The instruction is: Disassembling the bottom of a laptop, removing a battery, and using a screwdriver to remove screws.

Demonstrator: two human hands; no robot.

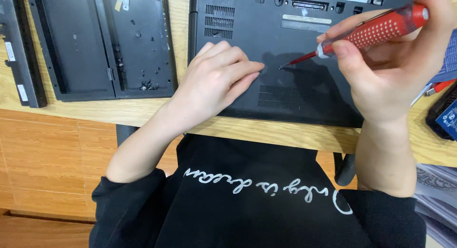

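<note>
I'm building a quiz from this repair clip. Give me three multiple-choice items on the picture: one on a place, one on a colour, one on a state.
1. Where does the left hand rest?
A. on the laptop
B. on the bare table
C. on the person's lap

2. What colour is the screwdriver handle?
A. blue
B. red
C. yellow

3. How does the laptop lie?
A. open, screen up
B. on its side
C. underside up

Answers: 1 A, the fingers lie flat on the dark casing. 2 B, the handle in the right hand is red with pale dots. 3 C, its vents and screw holes face up.
</note>
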